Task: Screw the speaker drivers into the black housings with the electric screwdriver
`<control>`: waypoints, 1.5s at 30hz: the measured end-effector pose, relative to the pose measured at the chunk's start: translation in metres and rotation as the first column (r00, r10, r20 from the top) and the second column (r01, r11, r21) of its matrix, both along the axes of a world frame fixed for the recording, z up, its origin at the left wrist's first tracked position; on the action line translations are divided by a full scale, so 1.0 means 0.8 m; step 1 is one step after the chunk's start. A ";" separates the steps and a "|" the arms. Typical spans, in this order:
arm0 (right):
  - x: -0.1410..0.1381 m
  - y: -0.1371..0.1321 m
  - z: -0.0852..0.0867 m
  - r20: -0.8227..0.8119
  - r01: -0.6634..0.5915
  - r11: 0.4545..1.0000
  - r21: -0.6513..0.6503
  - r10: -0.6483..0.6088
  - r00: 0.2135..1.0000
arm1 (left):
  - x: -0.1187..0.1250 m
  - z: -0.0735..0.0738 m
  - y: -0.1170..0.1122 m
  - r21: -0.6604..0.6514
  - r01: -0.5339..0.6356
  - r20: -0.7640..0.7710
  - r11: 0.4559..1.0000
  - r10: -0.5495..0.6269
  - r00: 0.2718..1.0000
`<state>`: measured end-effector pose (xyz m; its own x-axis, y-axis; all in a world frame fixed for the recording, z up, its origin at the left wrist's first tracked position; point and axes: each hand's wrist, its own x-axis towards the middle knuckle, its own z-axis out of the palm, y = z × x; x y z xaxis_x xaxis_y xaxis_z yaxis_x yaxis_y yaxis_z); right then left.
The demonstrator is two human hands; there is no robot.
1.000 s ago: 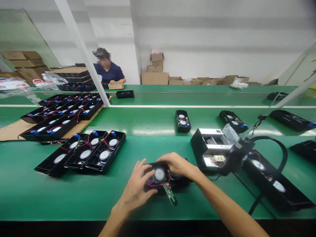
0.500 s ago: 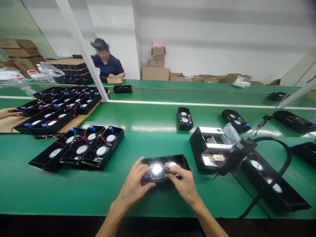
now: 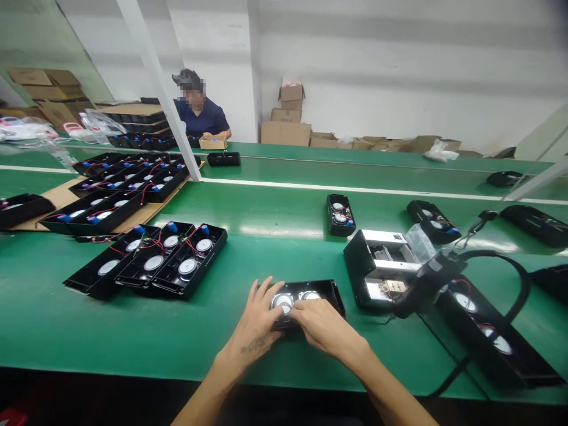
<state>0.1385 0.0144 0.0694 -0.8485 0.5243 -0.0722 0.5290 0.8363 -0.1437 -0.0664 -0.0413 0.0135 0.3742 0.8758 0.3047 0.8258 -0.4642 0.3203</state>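
A black speaker box (image 3: 328,291), its inside facing up, lies on the green bench in front of me. Two round speaker units with white centres sit in it, the left one (image 3: 282,303) partly behind my fingers. My left hand (image 3: 255,319) grips the box's left end, fingers over the far side and thumb near the left unit. Curled in a pinch, my right hand (image 3: 326,328) is over the box between the two units. Whatever its fingertips hold is hidden.
Three similar open boxes (image 3: 189,266) with red wires lie left, more on cardboard (image 3: 31,222) behind them. At right stand a white-and-black device (image 3: 377,266), a black strap (image 3: 526,284) and another speaker box (image 3: 510,355). A person (image 3: 202,112) sits across the bench.
My right hand has moved slightly left and its fingers have curled in closer to the left unit. Bright glare on that unit has faded. Another person's hand at far left has gone from view.
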 end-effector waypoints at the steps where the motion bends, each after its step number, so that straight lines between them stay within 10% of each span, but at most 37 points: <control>1: 0.000 0.001 -0.001 -0.001 0.002 1.000 -0.017 -0.002 1.000 | 0.000 -0.002 0.001 -0.002 -0.001 0.000 1.000 0.001 1.000; 17: 0.002 0.006 -0.013 -0.088 0.081 0.976 -0.200 -0.100 0.991 | -0.007 0.008 0.021 -0.090 0.055 0.124 0.994 -0.043 0.991; 22: -0.019 0.058 0.009 -0.148 0.128 0.926 -0.356 -0.191 0.970 | -0.031 0.042 0.092 -0.522 0.140 0.276 0.841 0.012 0.961; 27: -0.034 0.116 0.033 -0.085 0.113 0.848 -0.517 -0.182 0.980 | -0.049 0.056 0.147 -0.656 0.174 0.280 0.735 0.023 0.960; 45: -0.035 0.127 0.037 -0.043 0.069 0.812 -0.579 -0.115 0.992 | -0.047 0.046 0.152 -0.732 0.219 0.369 0.645 0.106 0.923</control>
